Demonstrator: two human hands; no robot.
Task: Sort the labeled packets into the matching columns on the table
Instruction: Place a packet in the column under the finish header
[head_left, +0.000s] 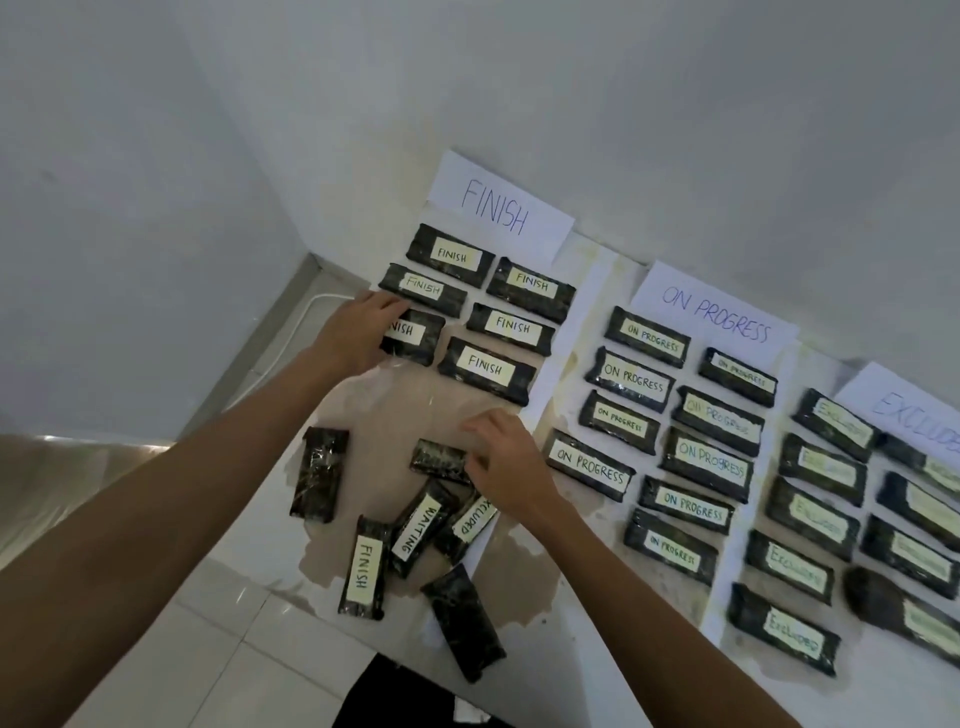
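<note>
Dark plastic-wrapped packets with pale labels lie on the table. Under the FINISH sign (494, 208) lie several FINISH packets. My left hand (358, 330) grips the left end of one of them (415, 338), covering part of its label. My right hand (506, 457) rests its fingers on a small label-down packet (438, 460) in the loose pile. That pile also holds a FINISH packet (363, 569), a WAITING packet (420, 527), an EXCLUDED packet (470, 522) and two label-down packets (318, 474) (464, 621).
The ON PROGRESS sign (714, 314) heads a column of several packets (589, 465). At the far right the EXCLUDED sign (914, 410) heads another filled column (789, 566). White walls close the back and left. The table edge (291, 587) runs on the lower left, over tiled floor.
</note>
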